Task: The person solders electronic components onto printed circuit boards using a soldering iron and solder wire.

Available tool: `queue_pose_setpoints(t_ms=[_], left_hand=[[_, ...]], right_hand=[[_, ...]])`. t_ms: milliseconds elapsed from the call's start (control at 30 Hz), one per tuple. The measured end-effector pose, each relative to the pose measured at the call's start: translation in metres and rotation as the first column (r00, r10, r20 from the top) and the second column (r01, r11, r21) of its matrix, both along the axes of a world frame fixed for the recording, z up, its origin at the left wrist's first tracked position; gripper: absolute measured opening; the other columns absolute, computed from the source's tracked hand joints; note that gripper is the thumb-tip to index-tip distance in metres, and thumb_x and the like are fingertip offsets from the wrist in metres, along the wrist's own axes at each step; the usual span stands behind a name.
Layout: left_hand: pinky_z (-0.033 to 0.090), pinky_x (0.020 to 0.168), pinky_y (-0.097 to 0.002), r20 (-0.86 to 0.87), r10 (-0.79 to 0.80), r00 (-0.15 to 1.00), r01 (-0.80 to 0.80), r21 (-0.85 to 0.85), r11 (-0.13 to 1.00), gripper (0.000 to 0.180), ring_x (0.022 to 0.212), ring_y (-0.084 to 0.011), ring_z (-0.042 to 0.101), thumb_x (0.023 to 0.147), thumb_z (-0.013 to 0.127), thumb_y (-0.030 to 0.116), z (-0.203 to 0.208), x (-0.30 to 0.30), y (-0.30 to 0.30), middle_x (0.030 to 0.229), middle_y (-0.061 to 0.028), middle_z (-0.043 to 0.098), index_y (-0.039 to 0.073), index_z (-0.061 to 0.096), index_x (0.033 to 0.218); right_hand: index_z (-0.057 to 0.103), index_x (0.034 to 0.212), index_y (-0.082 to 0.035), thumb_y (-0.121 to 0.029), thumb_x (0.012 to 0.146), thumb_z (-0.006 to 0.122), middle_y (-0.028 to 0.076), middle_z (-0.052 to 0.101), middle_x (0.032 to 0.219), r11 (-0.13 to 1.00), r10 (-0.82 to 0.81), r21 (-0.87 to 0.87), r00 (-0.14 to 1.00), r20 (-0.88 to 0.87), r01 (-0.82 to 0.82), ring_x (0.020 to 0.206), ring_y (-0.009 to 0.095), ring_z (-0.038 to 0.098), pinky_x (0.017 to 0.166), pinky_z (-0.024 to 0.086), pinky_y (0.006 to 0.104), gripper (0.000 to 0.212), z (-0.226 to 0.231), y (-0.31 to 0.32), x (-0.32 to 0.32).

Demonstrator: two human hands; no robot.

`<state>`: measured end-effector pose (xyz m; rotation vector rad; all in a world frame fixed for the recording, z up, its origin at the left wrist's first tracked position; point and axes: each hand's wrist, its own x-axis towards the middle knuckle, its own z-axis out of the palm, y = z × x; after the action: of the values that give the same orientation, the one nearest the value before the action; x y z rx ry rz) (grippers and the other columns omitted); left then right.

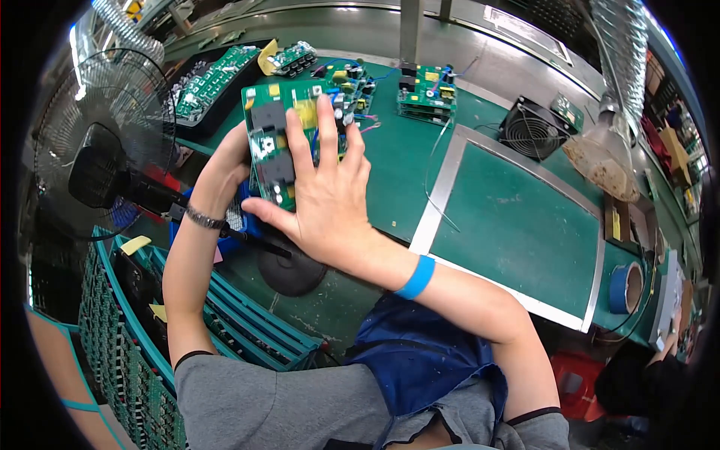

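I look down on a green workbench (pixel 390 161) in an electronics workshop, with a metal-framed green mat (pixel 517 225) set into it on my right. A roll of blue tape (pixel 626 289) sits at the mat's far right corner, and a small black cooling fan (pixel 531 129) lies beyond the mat's upper edge. More boards are stacked at the back (pixel 426 94), and a tray of boards (pixel 214 82) stands at the back left. A large standing fan (pixel 101 157) fills the left side, and teal racks (pixel 150 330) packed with boards run below it.

From the head view, the board (pixel 281 127) is held up off the bench in front of me, well left of the mat. My left hand (pixel 225 169) cups its left edge from behind; its fingers are hidden by the board, so I cannot tell how they lie. My right hand (pixel 326 187) is laid flat over the board's face, fingers spread and pressed against the components, thumb stretched out toward the lower left corner. A metal watch is on the left wrist and a blue band (pixel 418 277) on the right.

I judge the step in hand to be steadying or turning the board between both palms, perhaps seating or checking its parts. The next move calls for a firm hold on the edges rather than the components, and care not to bend the tall capacitors under the right fingers.
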<state>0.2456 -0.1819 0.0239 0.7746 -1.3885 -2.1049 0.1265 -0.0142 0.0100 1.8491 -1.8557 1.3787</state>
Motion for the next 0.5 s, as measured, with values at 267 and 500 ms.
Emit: queue_pose_setpoints(t_ms=[267,500], left_hand=[[0.054,0.088,-0.0395,-0.198,-0.021,0.980,0.039,0.087,0.995,0.046,0.106,-0.0250,0.064,0.101,0.038,0.037,-0.017,0.027,-0.039,0.120,-0.0140,0.062,0.006,0.049,0.133],[0.055,0.084,-0.0383,-0.066,0.212,0.975,-0.213,0.000,0.977,0.045,0.102,-0.0245,0.064,0.101,0.038,0.038,-0.026,0.061,-0.107,0.115,-0.0134,0.064,0.005,0.051,0.130]], right_hand=[[0.038,0.138,0.004,-0.053,0.077,0.067,0.029,0.025,0.146,0.938,0.272,0.233,0.962,-0.035,-0.257,0.123,0.058,0.031,0.085,0.043,0.0663,0.089,0.040,-0.066,0.001],[0.042,0.137,-0.001,-0.057,0.083,0.060,0.031,0.031,0.142,0.906,0.346,0.271,0.938,-0.028,-0.326,0.120,0.058,0.033,0.088,0.045,0.0631,0.080,0.042,-0.144,0.023]])
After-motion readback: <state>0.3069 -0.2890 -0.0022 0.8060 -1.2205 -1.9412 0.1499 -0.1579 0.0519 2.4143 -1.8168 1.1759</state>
